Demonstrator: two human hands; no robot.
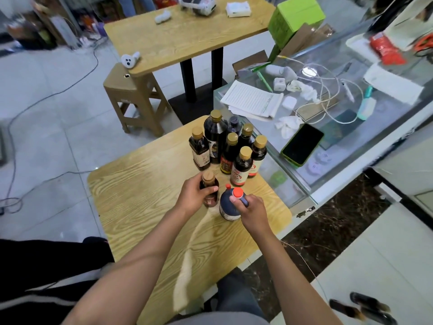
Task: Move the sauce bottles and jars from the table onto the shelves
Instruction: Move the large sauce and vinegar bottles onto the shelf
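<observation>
A small wooden table carries a cluster of several dark sauce bottles with gold caps at its far right corner. Nearer to me, my left hand is wrapped around a small brown bottle with a tan cap standing on the table. Beside it, my right hand grips the neck of a round dark bottle with a red cap, which also rests on the tabletop. Both bottles stand upright and close together.
A glass counter to the right holds a phone, papers, chargers and cables. A brown plastic stool and a second wooden table stand beyond. Dark bottles lie at the lower right. Cables run over the floor.
</observation>
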